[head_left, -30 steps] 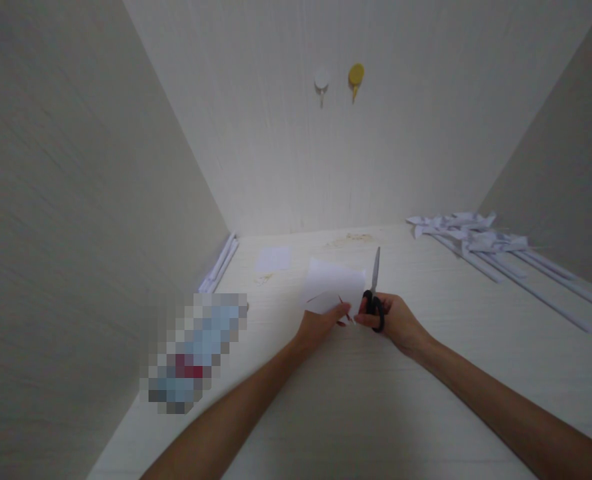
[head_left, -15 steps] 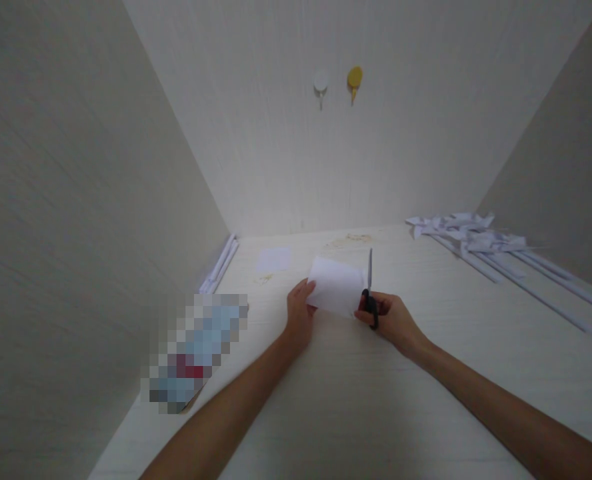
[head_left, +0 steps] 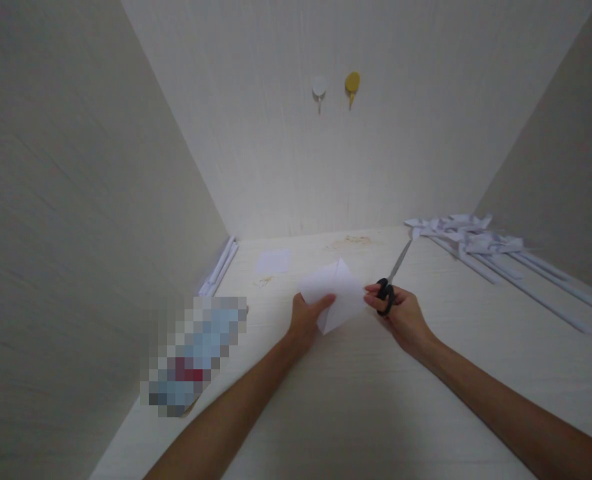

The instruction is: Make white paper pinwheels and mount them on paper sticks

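My left hand (head_left: 307, 319) pinches a white sheet of paper (head_left: 337, 293), held just above the pale tabletop (head_left: 356, 400) and turned so one corner points up. To its right, my right hand (head_left: 401, 317) grips black-handled scissors (head_left: 390, 283). Their blades look closed and point up and to the right, away from the paper. The two hands are close together, with the paper's right edge near my right fingertips.
A small white paper square (head_left: 273, 261) lies farther back. White rolled paper sticks (head_left: 219, 265) rest along the left wall. A pile of white paper pinwheels on sticks (head_left: 481, 243) lies at the right. A blurred-out object (head_left: 193, 353) sits at left. Two hooks (head_left: 335, 87) hang on the back wall.
My left hand has turned the paper from lying flat-edged to corner-up and regripped its lower left. The scissors have swung from pointing straight ahead to pointing right, clear of the sheet.
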Action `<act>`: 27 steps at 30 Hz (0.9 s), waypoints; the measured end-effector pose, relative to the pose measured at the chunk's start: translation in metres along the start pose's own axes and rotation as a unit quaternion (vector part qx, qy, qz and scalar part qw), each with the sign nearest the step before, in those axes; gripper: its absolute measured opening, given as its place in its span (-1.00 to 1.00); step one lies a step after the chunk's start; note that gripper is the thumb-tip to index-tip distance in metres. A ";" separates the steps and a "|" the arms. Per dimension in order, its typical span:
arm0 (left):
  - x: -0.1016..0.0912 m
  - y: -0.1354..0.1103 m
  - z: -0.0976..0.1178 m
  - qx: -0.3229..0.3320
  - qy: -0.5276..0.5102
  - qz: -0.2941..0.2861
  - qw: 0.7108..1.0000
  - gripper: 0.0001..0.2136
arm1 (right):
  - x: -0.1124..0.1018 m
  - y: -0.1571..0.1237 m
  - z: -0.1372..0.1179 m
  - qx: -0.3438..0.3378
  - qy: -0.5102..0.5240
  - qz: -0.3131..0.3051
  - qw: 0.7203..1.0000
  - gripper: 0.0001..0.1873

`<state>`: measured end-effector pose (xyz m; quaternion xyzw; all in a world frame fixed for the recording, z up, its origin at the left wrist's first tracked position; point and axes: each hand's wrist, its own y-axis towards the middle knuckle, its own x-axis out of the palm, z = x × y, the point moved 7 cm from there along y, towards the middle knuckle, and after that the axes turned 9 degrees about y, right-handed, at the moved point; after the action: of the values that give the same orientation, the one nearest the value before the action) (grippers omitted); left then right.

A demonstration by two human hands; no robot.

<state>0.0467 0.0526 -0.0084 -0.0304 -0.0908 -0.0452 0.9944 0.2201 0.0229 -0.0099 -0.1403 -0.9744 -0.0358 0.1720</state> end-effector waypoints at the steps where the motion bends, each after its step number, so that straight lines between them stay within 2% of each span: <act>1: -0.002 0.000 0.000 0.000 0.011 0.015 1.000 -0.70 | 0.001 0.000 0.001 0.006 -0.005 -0.006 1.000 -0.63; 6: -0.007 0.001 0.003 0.022 0.056 0.050 0.997 -0.68 | 0.002 0.000 0.001 0.015 -0.022 -0.008 1.000 -0.64; 12: -0.015 0.003 -0.003 0.007 0.054 0.092 0.994 -0.68 | 0.005 0.002 0.001 0.010 -0.064 -0.029 0.997 -0.67; 16: -0.017 0.004 -0.005 -0.006 0.031 0.100 0.995 -0.72 | -0.002 0.017 0.002 -0.017 -0.106 -0.073 0.992 -0.67; 18: -0.015 0.004 -0.005 -0.007 0.007 0.091 0.996 -0.74 | -0.012 0.026 -0.003 -0.057 -0.181 -0.072 0.979 -0.70; 19: -0.015 0.004 -0.005 -0.007 -0.001 0.088 0.996 -0.74 | -0.019 0.030 -0.008 -0.086 -0.240 -0.058 0.965 -0.74; 22: -0.015 0.003 -0.004 -0.006 -0.003 0.089 0.996 -0.75 | -0.033 0.034 -0.021 -0.138 -0.417 -0.022 0.898 -0.81; 27: -0.013 0.001 -0.002 -0.012 -0.003 0.086 0.996 -0.76 | -0.042 0.030 -0.039 -0.166 -0.594 0.003 0.787 -0.74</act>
<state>0.0340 0.0551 -0.0124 -0.0498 -0.0901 0.0394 0.9939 0.2793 0.0365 0.0128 -0.1635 -0.8627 -0.1055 -0.4667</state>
